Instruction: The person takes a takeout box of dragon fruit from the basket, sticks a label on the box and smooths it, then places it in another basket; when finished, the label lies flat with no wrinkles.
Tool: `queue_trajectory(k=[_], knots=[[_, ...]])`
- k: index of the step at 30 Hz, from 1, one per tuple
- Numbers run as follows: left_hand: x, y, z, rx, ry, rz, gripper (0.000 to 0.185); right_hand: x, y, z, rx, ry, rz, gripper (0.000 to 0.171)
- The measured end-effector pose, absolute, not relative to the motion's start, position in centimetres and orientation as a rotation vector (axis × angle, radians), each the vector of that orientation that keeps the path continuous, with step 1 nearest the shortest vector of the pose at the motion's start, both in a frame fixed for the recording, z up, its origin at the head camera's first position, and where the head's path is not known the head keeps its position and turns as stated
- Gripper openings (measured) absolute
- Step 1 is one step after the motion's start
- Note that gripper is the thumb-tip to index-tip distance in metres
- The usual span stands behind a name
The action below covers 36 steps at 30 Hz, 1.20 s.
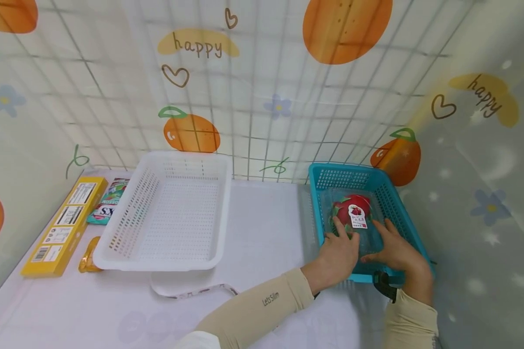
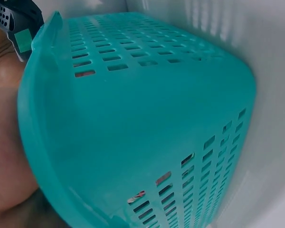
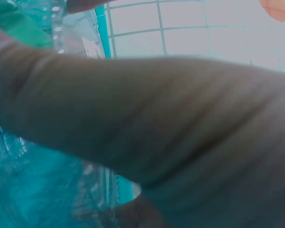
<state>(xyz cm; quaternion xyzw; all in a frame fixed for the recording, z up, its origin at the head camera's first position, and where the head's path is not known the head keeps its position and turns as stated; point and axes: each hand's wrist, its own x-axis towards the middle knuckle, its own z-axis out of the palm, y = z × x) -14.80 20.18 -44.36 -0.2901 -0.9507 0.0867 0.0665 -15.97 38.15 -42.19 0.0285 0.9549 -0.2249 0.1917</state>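
A staged tabletop booth: fruit-print cloth walls (image 1: pixel 262 97) around a white-covered table (image 1: pixel 262 252).

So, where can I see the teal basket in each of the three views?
Head: the teal basket stands right of centre; both hands reach into it.
Left wrist: the basket's perforated outer wall fills most of the frame.
Right wrist: only strips of its teal rim show, upper left, behind the blurred hand.
Shared landmark: the basket's teal plastic itself.

table (image 1: pixel 266 232), white cloth | white basket (image 1: pixel 170 213) | teal basket (image 1: pixel 332 177) | yellow box (image 1: pixel 65 225) | snack packet (image 1: pixel 108 201)
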Motion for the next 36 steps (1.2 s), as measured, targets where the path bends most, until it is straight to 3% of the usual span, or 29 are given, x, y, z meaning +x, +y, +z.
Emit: queue_trajectory(k=[15, 21, 29, 36], knots=[[-15.2, 20.5, -44.3, -0.958, -2.921, 0.331, 0.041, -16.2, 37.9, -42.5, 0.116, 2.668, -0.614, 0.117], [-15.4, 20.7, -44.0, -0.961, -2.993, 0.324, 0.049, -16.3, 37.8, -42.4, 0.146, 2.651, -0.618, 0.118], [-15.8, 20.3, -44.0, -0.964, -3.041, 0.193, 0.057, -16.2, 37.6, -42.4, 0.153, 2.653, -0.603, 0.119], [-15.7, 19.4, -43.6, -1.024, -2.962, 0.028, 0.053, -15.9, 37.6, -42.1, 0.171, 2.659, -0.606, 0.120]])
